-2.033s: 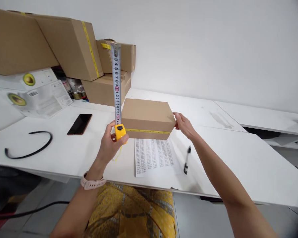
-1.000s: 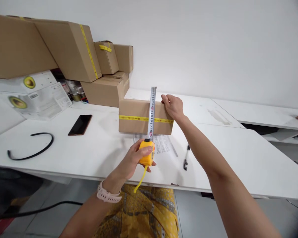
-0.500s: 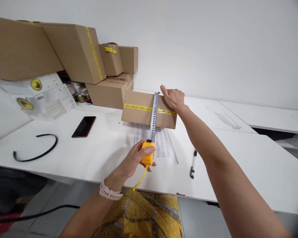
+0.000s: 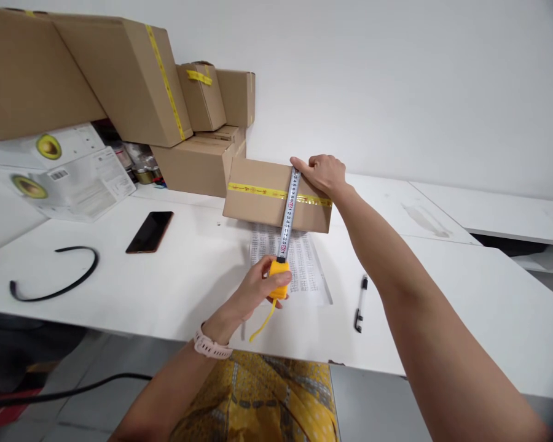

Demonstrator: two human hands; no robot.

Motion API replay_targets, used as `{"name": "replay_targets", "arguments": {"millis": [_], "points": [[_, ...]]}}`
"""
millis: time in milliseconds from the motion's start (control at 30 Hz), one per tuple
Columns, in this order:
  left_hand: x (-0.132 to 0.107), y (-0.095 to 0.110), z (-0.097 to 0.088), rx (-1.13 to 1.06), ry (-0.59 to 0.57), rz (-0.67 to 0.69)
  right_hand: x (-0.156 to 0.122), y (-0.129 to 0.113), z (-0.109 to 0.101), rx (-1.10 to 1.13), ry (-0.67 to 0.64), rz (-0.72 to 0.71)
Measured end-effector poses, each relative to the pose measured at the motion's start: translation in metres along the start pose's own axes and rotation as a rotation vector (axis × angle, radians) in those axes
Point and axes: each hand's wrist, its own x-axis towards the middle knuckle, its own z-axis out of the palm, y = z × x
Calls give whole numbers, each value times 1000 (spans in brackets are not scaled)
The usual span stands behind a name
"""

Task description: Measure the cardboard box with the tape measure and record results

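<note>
My left hand (image 4: 260,283) is closed around a yellow tape measure (image 4: 279,279), its thumb on the front of the case. The metal blade is pulled out and lies across the top of a cardboard box (image 4: 258,205) sealed with yellow tape. At the box's far edge, my right hand (image 4: 325,174) grips the box, with the thumb at the end of the blade. Its other fingers are curled and partly hidden. Under the near side of the box lies a printed sheet (image 4: 306,270) with columns of text. A yellow wrist strap (image 4: 263,322) hangs from the tape measure.
On the white table (image 4: 188,282) are a phone (image 4: 150,232), a curved black strip (image 4: 85,270) and a pen (image 4: 361,305). Several cardboard boxes (image 4: 188,162) are stacked at the back left, beside white cartons with avocado pictures (image 4: 74,181). A wall stands behind.
My right thumb has come down from a raised position onto the blade's end. The blade's far end and the tape measure have shifted slightly right on the box. The view has tilted a little.
</note>
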Motion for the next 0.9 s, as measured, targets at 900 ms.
{"name": "replay_targets", "arguments": {"millis": [900], "points": [[-49,-26,-30,-89,33,266,-18,-6,-10,-41,-37,-42]]}}
